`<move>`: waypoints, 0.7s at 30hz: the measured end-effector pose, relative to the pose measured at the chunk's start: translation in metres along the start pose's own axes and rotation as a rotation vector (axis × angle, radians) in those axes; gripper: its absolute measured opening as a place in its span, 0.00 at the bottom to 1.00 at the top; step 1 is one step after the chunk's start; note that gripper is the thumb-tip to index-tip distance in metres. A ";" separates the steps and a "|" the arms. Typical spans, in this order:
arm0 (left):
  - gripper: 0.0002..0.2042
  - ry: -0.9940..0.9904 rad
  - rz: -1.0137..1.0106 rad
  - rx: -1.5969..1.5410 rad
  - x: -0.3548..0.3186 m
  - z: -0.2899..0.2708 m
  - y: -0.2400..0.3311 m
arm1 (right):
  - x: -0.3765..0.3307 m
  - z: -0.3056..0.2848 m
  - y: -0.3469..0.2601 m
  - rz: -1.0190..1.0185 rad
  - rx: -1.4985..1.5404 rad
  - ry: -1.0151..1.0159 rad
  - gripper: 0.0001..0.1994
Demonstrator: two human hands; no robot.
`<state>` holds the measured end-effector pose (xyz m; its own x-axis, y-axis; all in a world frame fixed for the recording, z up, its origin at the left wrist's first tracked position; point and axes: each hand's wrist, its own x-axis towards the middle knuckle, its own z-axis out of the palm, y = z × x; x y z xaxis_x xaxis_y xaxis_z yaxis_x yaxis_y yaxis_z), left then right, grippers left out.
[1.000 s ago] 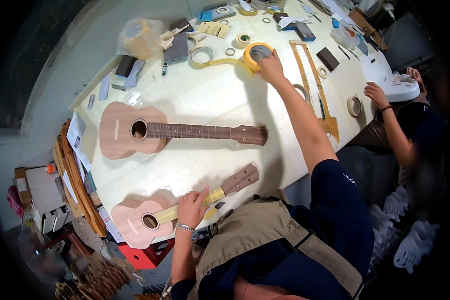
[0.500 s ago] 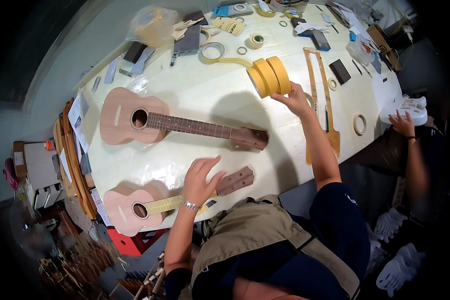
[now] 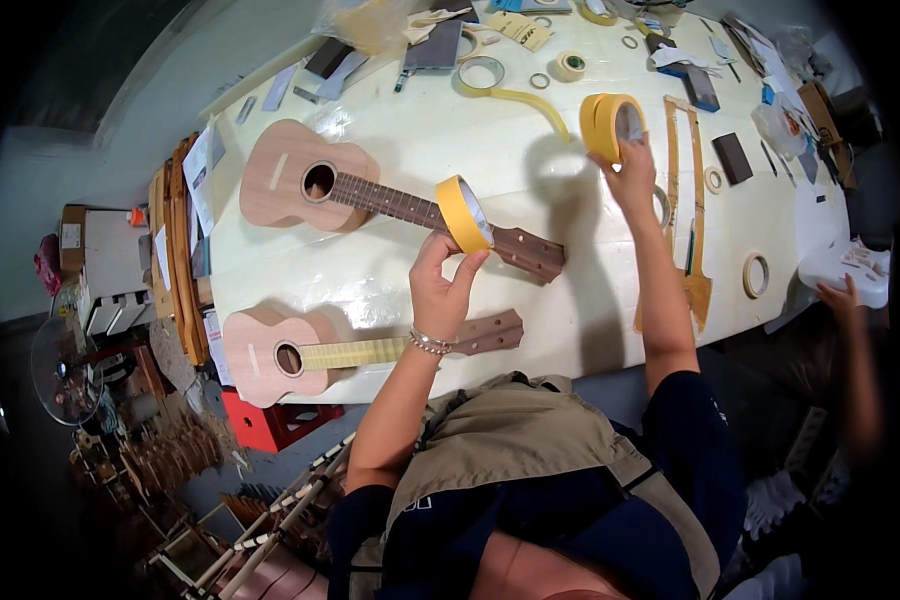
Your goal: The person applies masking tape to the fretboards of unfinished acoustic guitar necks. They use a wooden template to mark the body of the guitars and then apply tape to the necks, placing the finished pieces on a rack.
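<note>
My left hand (image 3: 442, 285) pinches one wide roll of yellow masking tape (image 3: 463, 214), held up over the neck of the far ukulele. My right hand (image 3: 630, 182) grips two more yellow tape rolls (image 3: 598, 128) side by side above the table. The far ukulele (image 3: 280, 180) is bare wood with a dark fretboard, its headstock (image 3: 530, 253) pointing right. Nearer to me lies a second ukulele (image 3: 255, 365); yellow tape covers its fretboard (image 3: 355, 354), and my left wrist hides part of its neck.
On the white table (image 3: 390, 255), an almost used-up tape roll (image 3: 481, 74) trails a loose strip. Flat wooden templates (image 3: 698, 290) and a thin tape ring (image 3: 756, 275) lie at right. There, another person's hand (image 3: 842, 298) touches a white guitar-body-like piece (image 3: 850, 270). A red crate (image 3: 260, 420) stands below the table edge.
My left hand was empty over the near ukulele; it has risen and now holds one roll. My right hand held three rolls and now has two. The view has shifted.
</note>
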<state>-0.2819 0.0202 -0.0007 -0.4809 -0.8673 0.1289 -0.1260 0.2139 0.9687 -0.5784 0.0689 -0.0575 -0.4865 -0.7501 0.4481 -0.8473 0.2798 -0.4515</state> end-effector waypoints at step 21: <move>0.09 0.161 0.534 0.402 -0.004 -0.083 0.029 | -0.088 -0.037 -0.210 -0.152 0.886 -0.302 0.10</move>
<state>-0.2111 -0.0072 0.0445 -0.4353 -0.6458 0.6273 -0.2343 0.7540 0.6137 -0.3654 0.0978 0.0267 -0.2034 -0.8989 0.3881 -0.3669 -0.2976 -0.8814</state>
